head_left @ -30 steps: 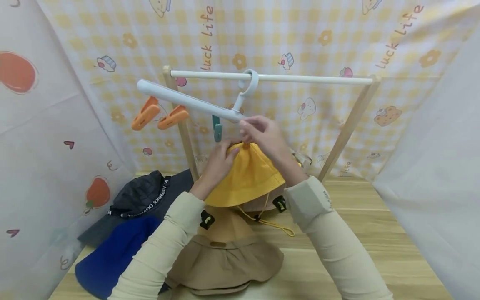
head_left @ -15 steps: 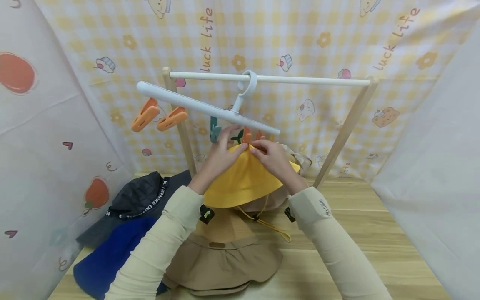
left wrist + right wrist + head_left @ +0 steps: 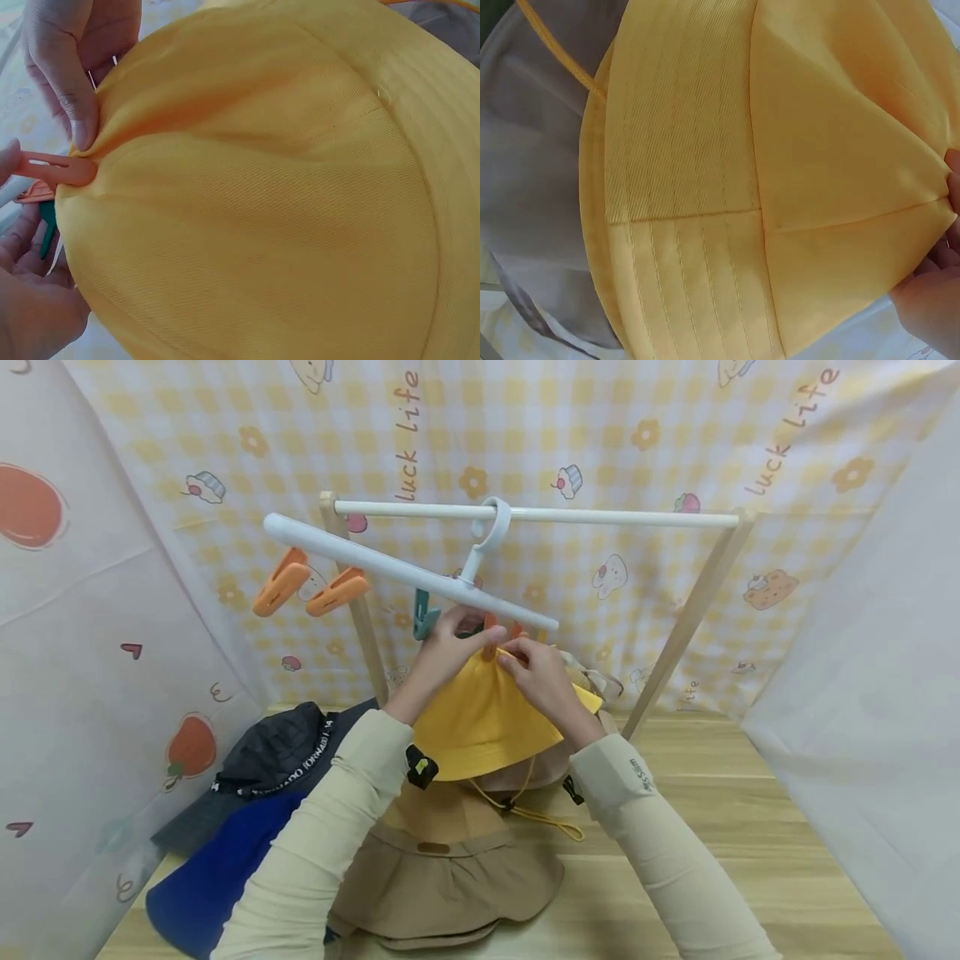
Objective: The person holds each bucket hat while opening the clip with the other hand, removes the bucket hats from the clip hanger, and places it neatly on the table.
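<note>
A yellow bucket hat (image 3: 491, 718) is held up under the low right end of a pale blue hanger (image 3: 375, 564), its crown gathered at the top. My left hand (image 3: 450, 652) pinches an orange clothespin (image 3: 60, 169), whose tip meets the gathered cloth. The right hand (image 3: 543, 672) pinches the crown just beside that clothespin; in the right wrist view its fingers (image 3: 954, 187) are partly cut off by the frame edge. A dark green piece (image 3: 48, 225) shows near the left fingers. Whether the clothespin's tip grips the cloth cannot be made out.
The hanger hooks over a white rail (image 3: 622, 517) on a wooden stand. Two orange clothespins (image 3: 337, 592) and a teal one (image 3: 423, 614) hang on its left side. Below lie a brown hat (image 3: 450, 885), a blue hat (image 3: 217, 877) and a black cap (image 3: 285, 747). A greyish-brown hat (image 3: 540, 172) is behind the yellow one.
My right hand came down from the hanger's right end to the hat's crown. The left thumb then shifted up from the cloth onto the orange clothespin.
</note>
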Tool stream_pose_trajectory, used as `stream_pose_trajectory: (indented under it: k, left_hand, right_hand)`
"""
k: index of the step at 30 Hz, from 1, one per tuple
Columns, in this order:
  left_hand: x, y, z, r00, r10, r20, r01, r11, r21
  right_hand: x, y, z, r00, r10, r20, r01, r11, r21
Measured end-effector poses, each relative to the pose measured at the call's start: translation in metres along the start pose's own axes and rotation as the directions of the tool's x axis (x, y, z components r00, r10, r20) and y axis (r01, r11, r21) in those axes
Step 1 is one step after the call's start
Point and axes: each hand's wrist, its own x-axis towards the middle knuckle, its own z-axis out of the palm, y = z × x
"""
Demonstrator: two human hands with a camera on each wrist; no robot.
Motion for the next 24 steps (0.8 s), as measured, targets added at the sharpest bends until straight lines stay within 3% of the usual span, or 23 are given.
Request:
stream_pose_trajectory:
  k: [6, 14, 20, 24]
  left_hand:
    - [0.006, 0.002, 0.001, 0.997, -0.065, 0.036, 0.07, 0.986, -0.152]
    - [0.01, 0.004, 0.003, 0.99, -0.142, 0.011, 0.141, 0.965, -0.219]
    - [0.012, 0.012, 0.005, 0.964, -0.262, -0.031, 0.251, 0.946, -0.206]
    - [0.013, 0.015, 0.007, 0.949, -0.315, -0.024, 0.304, 0.932, -0.196]
  right_hand:
    - [0.0, -0.001, 0.001, 0.999, 0.009, -0.035, -0.009, 1.0, 0.002]
    - [0.0, -0.001, -0.001, 0.999, 0.022, -0.039, -0.021, 1.0, 0.014]
    - [-0.002, -0.001, -0.002, 0.999, 0.022, -0.047, -0.021, 1.0, 0.019]
    - [-0.004, -0.001, -0.004, 0.998, 0.016, -0.053, -0.016, 1.0, 0.005]
